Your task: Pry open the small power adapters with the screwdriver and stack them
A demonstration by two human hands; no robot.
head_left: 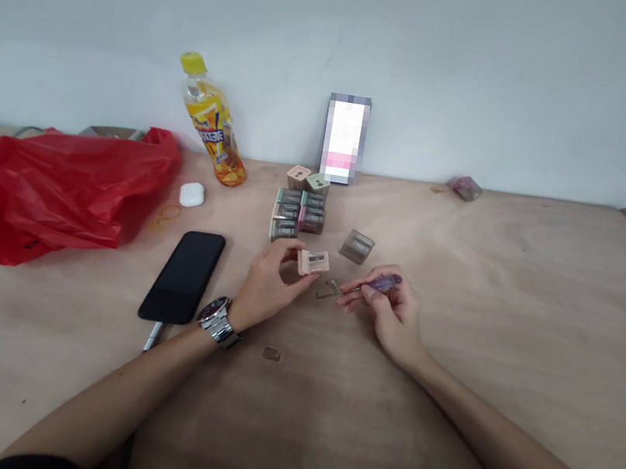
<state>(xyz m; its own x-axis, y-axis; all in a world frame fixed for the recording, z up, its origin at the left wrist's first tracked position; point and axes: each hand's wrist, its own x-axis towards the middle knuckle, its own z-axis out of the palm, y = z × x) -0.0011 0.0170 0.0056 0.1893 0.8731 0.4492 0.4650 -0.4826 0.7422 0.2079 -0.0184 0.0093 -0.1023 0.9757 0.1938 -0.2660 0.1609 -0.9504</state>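
Observation:
Between the thumb and fingers of my left hand is a peach pencil sharpener part, its metal sharpening insert facing up. My right hand grips a screwdriver by its purple handle, the shaft pointing left. Small metal pieces show by the screwdriver's tip; whether they touch it I cannot tell. Just beyond my hands lies a smoky clear sharpener case. Several pencil sharpeners with coloured tops sit in a cluster behind my left hand.
A black phone lies left of my watch. Farther left are a red plastic bag, a white earbud case and a drink bottle. A lit phone leans on the wall. One small flat piece lies in front.

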